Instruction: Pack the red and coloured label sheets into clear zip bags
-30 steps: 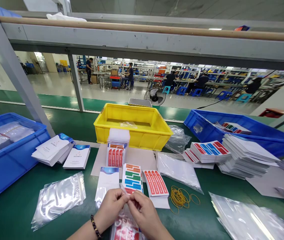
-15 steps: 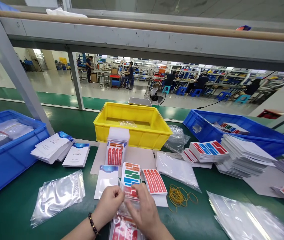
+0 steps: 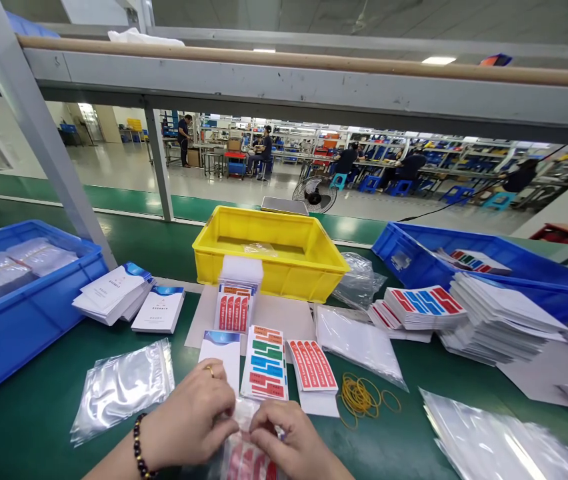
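Note:
A clear plastic bag (image 3: 245, 408) with red-and-white sticker sheets inside lies at the front edge of my view. My left hand (image 3: 195, 412), with a ring and a beaded bracelet, is closed in a pinch on the bag's left upper edge. On the right side of the same edge, my right hand (image 3: 291, 432) pinches the film between thumb and fingers. Just beyond them lie a blue-topped white booklet (image 3: 221, 357), a stack of multicoloured sticker sheets (image 3: 267, 363) and a stack of red sticker sheets (image 3: 313, 365). The bag's lower part is cut off.
A yellow bin (image 3: 269, 257) stands behind, with blue bins (image 3: 29, 293) (image 3: 469, 257) on either side. Empty clear bags (image 3: 124, 387) lie left; rubber bands (image 3: 361, 398) and more plastic sleeves (image 3: 494, 437) lie right. A metal frame (image 3: 284, 80) crosses above.
My hands have drawn nearer to me, away from the multicoloured stickers. Both now pinch the bag's top edge, the left hand turned more palm-down. The camera view has shifted slightly.

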`<state>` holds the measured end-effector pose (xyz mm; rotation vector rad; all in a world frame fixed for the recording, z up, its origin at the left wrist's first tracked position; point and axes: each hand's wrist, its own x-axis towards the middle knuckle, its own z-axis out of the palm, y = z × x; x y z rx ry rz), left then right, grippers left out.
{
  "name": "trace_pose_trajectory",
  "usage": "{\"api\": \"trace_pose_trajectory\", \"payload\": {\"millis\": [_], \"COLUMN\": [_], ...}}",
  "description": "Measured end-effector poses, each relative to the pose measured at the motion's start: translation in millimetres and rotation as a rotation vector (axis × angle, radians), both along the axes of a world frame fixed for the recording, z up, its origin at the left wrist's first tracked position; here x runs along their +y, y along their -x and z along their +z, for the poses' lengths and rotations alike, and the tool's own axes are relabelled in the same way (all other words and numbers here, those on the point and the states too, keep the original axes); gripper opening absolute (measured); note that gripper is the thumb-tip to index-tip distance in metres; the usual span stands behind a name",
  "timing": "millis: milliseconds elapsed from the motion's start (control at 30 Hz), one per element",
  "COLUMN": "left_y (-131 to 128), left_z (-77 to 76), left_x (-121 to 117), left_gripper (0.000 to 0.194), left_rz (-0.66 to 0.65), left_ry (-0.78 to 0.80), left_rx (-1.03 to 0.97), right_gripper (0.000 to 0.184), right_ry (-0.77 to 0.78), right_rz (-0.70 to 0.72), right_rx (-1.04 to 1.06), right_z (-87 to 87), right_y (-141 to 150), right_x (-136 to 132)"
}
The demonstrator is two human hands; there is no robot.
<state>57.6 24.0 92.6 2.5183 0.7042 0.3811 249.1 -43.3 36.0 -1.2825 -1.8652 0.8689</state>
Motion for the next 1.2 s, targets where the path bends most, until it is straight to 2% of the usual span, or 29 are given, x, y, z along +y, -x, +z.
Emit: {"api": "trace_pose_trajectory", "payload": {"millis": [67,167,267,333,433,533,633,833,933,1000,1067,1133,1200], "left_y": [13,30,36,32,20,8,0,3,8,11,14,18,22], "left_z": [-1.8,-11.3,-28.0,-42.2,-62.5,-74.3,-77.3,-81.3,-87.5,-90.3,-90.4,-87.7,-83.6], "left_x": [1,-3,-13,-21,-34,-42,-45,-45,-41,-36,-30,-25,-23], "left_gripper": [0.01,0.013,0.019,0.023,0.034,0.044,0.045,0.046,0.052,0.062,0.069,0.059,0.036], "left_rz": [0.086,0.161,0.177,0.153,0.09,0.078,0.094,0.162,0.263,0.4,0.55,0.657,0.692], "left_ry": [0.094,0.29,0.515,0.678,0.909,1.013,1.041,1.084,1.123,1.248,1.448,1.596,1.605], "left_rx": [0.065,0.095,0.061,0.006,-0.083,-0.147,-0.183,-0.256,-0.36,-0.53,-0.737,-0.875,-0.928], "right_gripper": [0.013,0.012,0.015,0.019,0.023,0.026,0.026,0.013,0.023,0.027,0.028,0.024,0.021], "right_ry": [0.084,0.074,-0.021,-0.083,-0.127,-0.137,-0.167,-0.25,-0.299,-0.34,-0.409,-0.471,-0.488], "right_rz": [0.081,0.212,0.163,0.089,0.099,0.15,0.171,0.184,0.117,0.095,0.165,0.299,0.325], "right_rx": [-0.017,-0.039,-0.198,-0.411,-0.708,-0.827,-0.864,-0.822,-0.756,-0.715,-0.633,-0.5,-0.375], "right_z": [7.0,15.2,16.3,12.1,2.4,-5.7,-10.5,-16.2,-14.6,-9.2,-0.9,7.5,12.2], "right_y": [0,0,8,19,39,58,69,58,48,45,44,40,29], "right_x": [-2,1,16,30,53,66,68,74,75,67,52,37,33]}}
